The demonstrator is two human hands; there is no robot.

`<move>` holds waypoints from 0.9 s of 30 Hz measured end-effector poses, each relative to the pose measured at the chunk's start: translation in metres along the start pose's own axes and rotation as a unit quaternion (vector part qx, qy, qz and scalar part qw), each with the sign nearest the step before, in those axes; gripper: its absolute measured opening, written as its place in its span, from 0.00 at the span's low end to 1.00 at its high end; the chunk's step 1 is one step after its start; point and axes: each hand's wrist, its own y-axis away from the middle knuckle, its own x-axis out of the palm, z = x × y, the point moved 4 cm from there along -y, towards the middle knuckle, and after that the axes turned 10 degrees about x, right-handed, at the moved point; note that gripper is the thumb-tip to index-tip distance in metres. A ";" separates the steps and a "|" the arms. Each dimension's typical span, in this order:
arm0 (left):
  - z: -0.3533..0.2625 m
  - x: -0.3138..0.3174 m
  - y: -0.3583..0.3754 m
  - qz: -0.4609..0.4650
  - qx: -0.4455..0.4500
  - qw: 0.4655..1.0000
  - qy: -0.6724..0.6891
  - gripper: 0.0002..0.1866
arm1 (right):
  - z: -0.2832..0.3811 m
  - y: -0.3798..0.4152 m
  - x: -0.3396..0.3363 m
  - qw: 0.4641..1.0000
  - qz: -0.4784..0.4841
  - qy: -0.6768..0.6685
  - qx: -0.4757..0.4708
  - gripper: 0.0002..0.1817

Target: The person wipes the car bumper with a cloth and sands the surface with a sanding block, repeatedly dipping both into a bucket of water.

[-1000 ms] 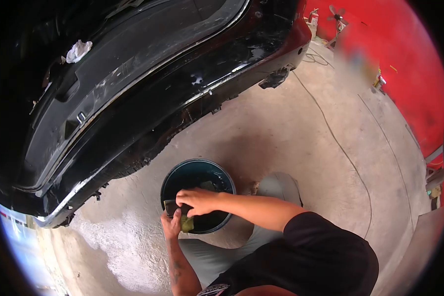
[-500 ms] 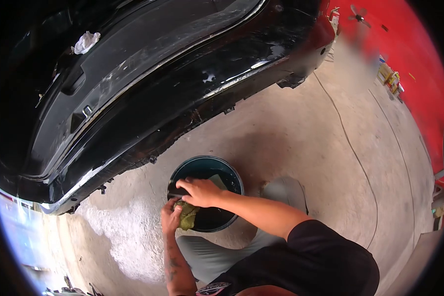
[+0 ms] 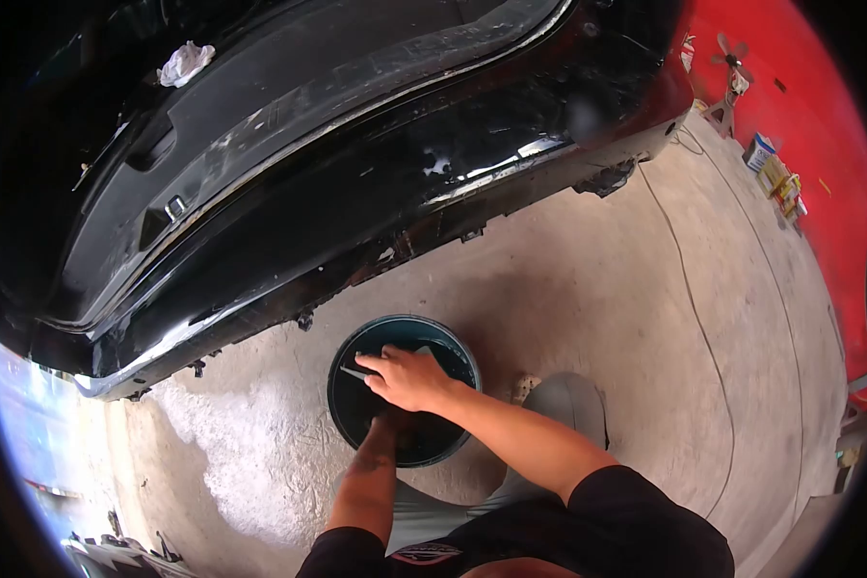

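Over a dark teal bucket of dark liquid, my right hand is closed on a thin grey flat piece, seen nearly edge-on; its exact kind is not clear. My left hand reaches down into the bucket, below my right hand. Its fingers are hidden in the dark liquid, and so is whatever they hold. A pale greenish flat sheet shows inside the bucket, just beyond my right hand.
A large black car bumper stretches across the upper left, with a crumpled white cloth on the black surface. A cable runs along the concrete floor at right. By the red wall stand a fan and several containers.
My left hand, which held a yellow-green cloth or sponge at the bucket's near-left rim, has gone down into the bucket; that item is no longer visible. My right hand stays over the bucket.
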 end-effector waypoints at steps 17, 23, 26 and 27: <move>-0.086 -0.179 0.250 -0.372 -0.089 0.646 0.660 0.20 | 0.030 0.066 -0.003 0.778 0.129 -0.445 0.424 0.21; -0.126 -0.262 0.381 -0.401 -0.090 0.559 0.720 0.20 | 0.161 0.085 -0.072 0.859 0.049 -0.396 0.322 0.22; -0.135 -0.282 0.427 -0.401 -0.112 0.591 0.691 0.21 | 0.172 0.104 -0.141 0.884 -0.015 -0.344 0.317 0.26; -0.135 -0.291 0.434 -0.402 -0.115 0.607 0.676 0.21 | 0.165 0.109 -0.168 0.889 -0.042 -0.331 0.314 0.27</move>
